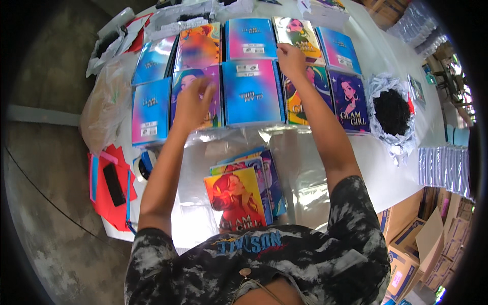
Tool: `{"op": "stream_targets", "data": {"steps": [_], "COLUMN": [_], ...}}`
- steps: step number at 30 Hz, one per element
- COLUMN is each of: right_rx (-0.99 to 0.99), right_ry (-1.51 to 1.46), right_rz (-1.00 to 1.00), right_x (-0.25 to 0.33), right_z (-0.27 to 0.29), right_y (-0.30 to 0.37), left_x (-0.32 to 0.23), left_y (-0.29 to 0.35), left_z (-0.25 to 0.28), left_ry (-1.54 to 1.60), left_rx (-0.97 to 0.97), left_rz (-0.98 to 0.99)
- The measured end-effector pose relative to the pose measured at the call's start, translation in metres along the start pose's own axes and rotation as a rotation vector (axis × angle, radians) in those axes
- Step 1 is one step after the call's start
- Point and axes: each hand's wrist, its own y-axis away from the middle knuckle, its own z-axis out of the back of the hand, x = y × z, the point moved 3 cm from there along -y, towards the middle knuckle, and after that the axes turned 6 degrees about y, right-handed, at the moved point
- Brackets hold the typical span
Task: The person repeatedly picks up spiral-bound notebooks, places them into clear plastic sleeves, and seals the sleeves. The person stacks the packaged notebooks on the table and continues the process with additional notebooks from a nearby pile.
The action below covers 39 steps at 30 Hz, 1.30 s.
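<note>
Glossy notebooks lie in stacks in two rows across the table. My left hand (pixel 194 101) hovers at a purple notebook (pixel 211 109) with an illustrated woman, in the near row. Its fingers are loosely bent, apart and slightly blurred, with nothing seen in them. My right hand (pixel 292 62) reaches to the far row, fingertips closed at the left edge of a pale notebook (pixel 297 33) with a woman in green. Between these stand blue-pink notebooks (pixel 249 40), back cover up. Close to my body is a fanned, loose pile topped by a red-and-yellow notebook (pixel 235 198).
A red folder (pixel 109 203) with a black phone-like object (pixel 114 184) lies at the left table edge, below a plastic bag (pixel 107 107). To the right stand a paper-wrapped black bundle (pixel 391 112), a tall stack of booklets (pixel 443 170) and cardboard boxes (pixel 406 249).
</note>
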Motion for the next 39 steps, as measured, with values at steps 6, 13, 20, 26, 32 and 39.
{"op": "stream_targets", "data": {"steps": [6, 13, 20, 26, 32, 39], "right_rx": [-0.104, 0.397, -0.319, -0.248, -0.334, -0.223], "right_ry": [0.682, 0.541, -0.548, -1.121, -1.147, -0.934], "right_rz": [-0.405, -0.184, 0.192, -0.119, -0.208, -0.335], "right_x": [-0.054, -0.036, -0.074, -0.037, -0.037, -0.022], "right_z": [-0.036, -0.019, 0.104, 0.233, 0.270, 0.255], "right_y": [-0.058, -0.083, -0.048, 0.079, 0.190, 0.267], "left_x": [0.062, 0.060, 0.048, -0.039, 0.046, 0.025], "left_y": [-0.159, -0.153, -0.158, -0.124, -0.113, -0.042], "left_z": [-0.081, -0.167, -0.154, -0.014, 0.000, -0.034], "left_ry": [0.010, -0.302, -0.244, 0.455, -0.109, -0.224], "left_rx": [0.038, -0.022, 0.128, -0.373, -0.150, 0.098], "left_rz": [-0.028, -0.404, -0.337, -0.063, -0.093, -0.112]}}
